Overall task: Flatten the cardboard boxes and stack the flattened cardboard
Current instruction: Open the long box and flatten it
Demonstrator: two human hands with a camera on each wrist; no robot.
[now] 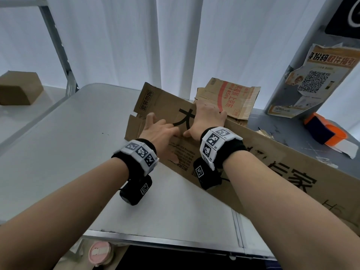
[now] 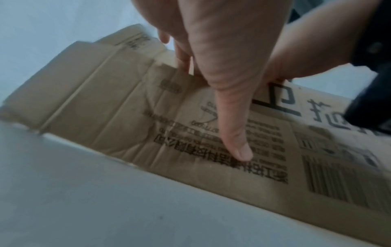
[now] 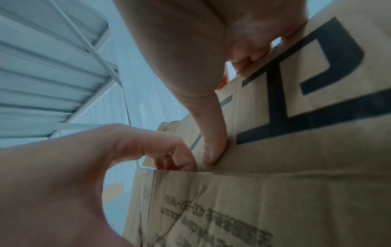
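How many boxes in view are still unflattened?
1: a closed brown box on the shelf at far left. The large cardboard under both hands is collapsed, as are the pieces behind it. Others may be out of frame.

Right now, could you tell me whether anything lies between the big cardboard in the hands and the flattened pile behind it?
Nothing visible does. The large printed cardboard, held by the left hand and right hand, already reaches the flattened stack; the orange tape dispenser sits off to the right.

Soft daylight is diffused through the white curtain point(image 1: 175, 45); wrist views are blurred, and edges are bent by wide-angle distortion.
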